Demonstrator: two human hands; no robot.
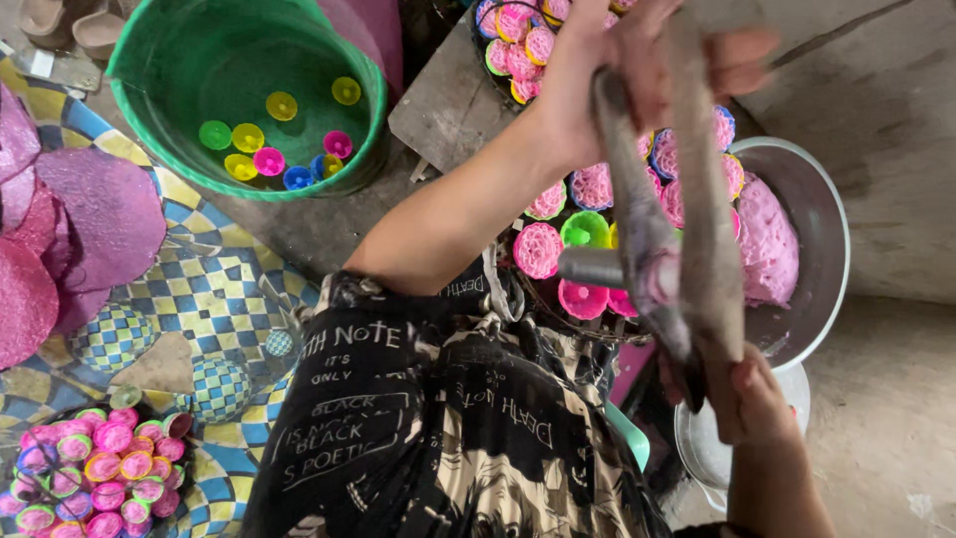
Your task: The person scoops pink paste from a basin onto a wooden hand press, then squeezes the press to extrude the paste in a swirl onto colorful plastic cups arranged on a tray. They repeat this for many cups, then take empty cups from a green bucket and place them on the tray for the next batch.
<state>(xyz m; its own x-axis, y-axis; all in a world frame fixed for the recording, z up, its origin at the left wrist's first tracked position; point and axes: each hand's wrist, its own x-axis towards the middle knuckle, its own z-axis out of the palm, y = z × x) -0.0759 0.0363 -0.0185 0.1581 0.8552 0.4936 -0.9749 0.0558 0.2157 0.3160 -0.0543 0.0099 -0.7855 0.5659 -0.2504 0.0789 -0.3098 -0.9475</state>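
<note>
My left hand (607,60) reaches up and grips the top end of a long grey cloth (697,199). My right hand (762,399) grips its lower end, so the cloth hangs stretched between both hands. A short metal cylinder (597,267) with a pink end sits against the cloth's middle. Under the cloth stand several small coloured cups (538,249) filled with pink noodle-like strands. Beside them is a metal bowl (836,229) holding a pink dough mass (767,249).
A green bucket (149,120) at the upper left holds several empty coloured cups (269,159). Pink round discs (90,219) lie at the left on a checkered mat (219,289). A basket of filled cups (90,468) sits at the lower left. A white container (697,438) is below my right hand.
</note>
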